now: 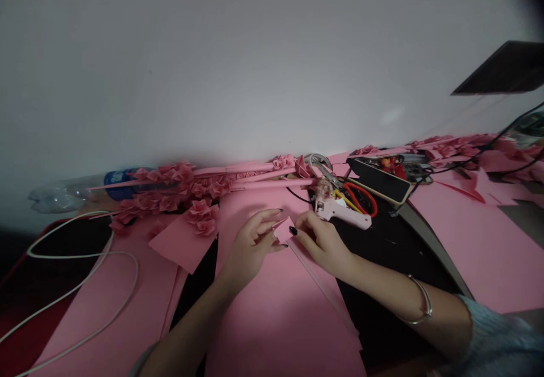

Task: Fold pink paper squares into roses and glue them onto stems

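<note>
Between my two hands is a small folded piece of pink paper [283, 231]. My left hand [254, 238] pinches its left side, and my right hand [318, 235] grips its right edge with the thumb on top. Both hands are above a long stack of pink paper sheets [280, 320]. A glue gun [344, 214] lies just beyond my right hand. Folded pink paper flowers [202, 218] sit to the left, some of them on a pink square sheet [182, 244].
A clear plastic bottle [63, 194] lies at the far left near a white cable [131, 275]. Red-handled scissors [361, 195], a phone-like black slab [378, 179] and more paper flowers [450, 147] line the wall. Large pink sheets [480, 241] lie to the right.
</note>
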`<state>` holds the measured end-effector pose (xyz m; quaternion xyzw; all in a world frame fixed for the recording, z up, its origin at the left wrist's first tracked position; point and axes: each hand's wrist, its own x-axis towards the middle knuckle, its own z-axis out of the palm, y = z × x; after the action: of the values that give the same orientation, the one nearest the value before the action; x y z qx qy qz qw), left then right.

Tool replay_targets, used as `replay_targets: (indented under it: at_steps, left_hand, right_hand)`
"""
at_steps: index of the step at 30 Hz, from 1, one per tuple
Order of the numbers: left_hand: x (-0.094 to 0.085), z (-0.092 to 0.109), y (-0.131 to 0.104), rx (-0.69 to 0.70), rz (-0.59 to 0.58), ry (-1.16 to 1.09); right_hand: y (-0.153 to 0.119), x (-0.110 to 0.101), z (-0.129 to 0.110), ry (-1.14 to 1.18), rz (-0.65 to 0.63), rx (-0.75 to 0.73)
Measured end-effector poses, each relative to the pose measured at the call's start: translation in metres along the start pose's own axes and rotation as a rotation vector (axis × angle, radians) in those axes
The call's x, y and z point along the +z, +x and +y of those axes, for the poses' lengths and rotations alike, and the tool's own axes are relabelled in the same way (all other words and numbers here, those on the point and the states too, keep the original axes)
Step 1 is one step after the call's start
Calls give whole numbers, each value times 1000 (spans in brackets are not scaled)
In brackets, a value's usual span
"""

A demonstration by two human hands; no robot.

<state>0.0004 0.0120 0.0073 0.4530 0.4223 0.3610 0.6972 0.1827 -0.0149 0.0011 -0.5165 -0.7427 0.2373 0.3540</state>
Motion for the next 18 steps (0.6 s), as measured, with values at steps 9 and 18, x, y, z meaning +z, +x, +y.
replay_targets:
  at_steps: [9, 18]
  left_hand:
    - [1, -4, -1, 29, -43, 90]
    - [1, -5, 0, 4, -25, 79]
  right_hand:
    - [-2, -1, 1, -55, -30, -110]
    - [0, -2, 3, 13, -26, -70]
